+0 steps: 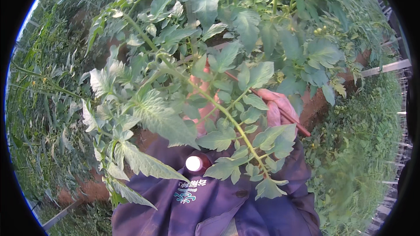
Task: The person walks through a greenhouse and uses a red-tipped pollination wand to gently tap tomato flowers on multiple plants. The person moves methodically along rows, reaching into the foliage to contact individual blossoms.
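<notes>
Tomato plant leaves [164, 114] and a curved green stem [226, 113] cross in front of my chest. Right of the stem, my right hand [280, 106] grips a thin reddish-brown stick [297, 126], whose far end runs up and left behind the leaves. Behind the foliage, my left hand [203, 105] is raised with its fingers pointing up; leaves cover much of it, and whether it holds anything cannot be told. A dark red bottle with a white cap [194, 163] sits against the front of my purple jacket [216, 216].
Dense tomato foliage [249, 29] rises ahead, with small green tomatoes [318, 31] at the upper right. Brown soil [316, 106] shows between the rows. A pale strip [387, 68] crosses at the right, and another [62, 214] lies at the lower left.
</notes>
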`<state>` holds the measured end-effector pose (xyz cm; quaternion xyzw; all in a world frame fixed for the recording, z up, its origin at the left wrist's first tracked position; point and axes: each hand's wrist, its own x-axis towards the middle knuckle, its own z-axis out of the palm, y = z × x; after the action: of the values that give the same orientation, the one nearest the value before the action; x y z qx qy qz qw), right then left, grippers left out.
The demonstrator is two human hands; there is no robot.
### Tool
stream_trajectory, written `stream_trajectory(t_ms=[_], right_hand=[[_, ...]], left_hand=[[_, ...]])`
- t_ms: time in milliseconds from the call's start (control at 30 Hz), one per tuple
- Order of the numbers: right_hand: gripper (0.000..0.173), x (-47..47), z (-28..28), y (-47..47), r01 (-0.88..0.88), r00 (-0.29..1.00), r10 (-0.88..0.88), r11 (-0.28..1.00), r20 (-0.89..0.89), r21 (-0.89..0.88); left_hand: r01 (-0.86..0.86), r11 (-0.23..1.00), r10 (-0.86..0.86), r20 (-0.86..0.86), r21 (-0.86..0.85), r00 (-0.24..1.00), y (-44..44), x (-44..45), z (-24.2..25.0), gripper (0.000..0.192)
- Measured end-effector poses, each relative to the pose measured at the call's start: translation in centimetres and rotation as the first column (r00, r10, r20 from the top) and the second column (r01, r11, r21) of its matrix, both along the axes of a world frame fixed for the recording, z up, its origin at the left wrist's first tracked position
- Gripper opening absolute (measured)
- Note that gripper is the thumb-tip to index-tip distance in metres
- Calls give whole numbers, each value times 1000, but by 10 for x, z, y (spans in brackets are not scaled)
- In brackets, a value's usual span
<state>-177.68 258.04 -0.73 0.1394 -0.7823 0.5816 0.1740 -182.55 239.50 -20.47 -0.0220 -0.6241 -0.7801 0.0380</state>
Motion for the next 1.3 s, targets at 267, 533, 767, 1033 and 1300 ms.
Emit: stream_trajectory(t_ms=[267, 533, 767, 1033, 1300], right_hand=[[20, 7, 14, 31, -5, 1000, 8, 972, 13, -236], [30, 28, 49, 140, -6, 999, -14, 919, -50, -393], [34, 42, 59, 276, 151, 956, -249, 870, -154, -470], [32, 49, 62, 377, 83, 976, -171, 862, -132, -501], [32, 41, 71, 400, 278, 904, -399, 821, -153, -499]], left_hand=[[-303, 418, 8, -330, -856, 944, 2, 10, -19, 67], [-224, 974, 225, -57, 16, 973, 19, 45, 45, 47], [-534, 569, 303, -444, -625, 843, 157, 54, 185, 27], [-679, 607, 399, -581, -412, 709, 220, 33, 242, 23], [-650, 723, 690, -285, 234, 665, 126, -144, 322, 23]])
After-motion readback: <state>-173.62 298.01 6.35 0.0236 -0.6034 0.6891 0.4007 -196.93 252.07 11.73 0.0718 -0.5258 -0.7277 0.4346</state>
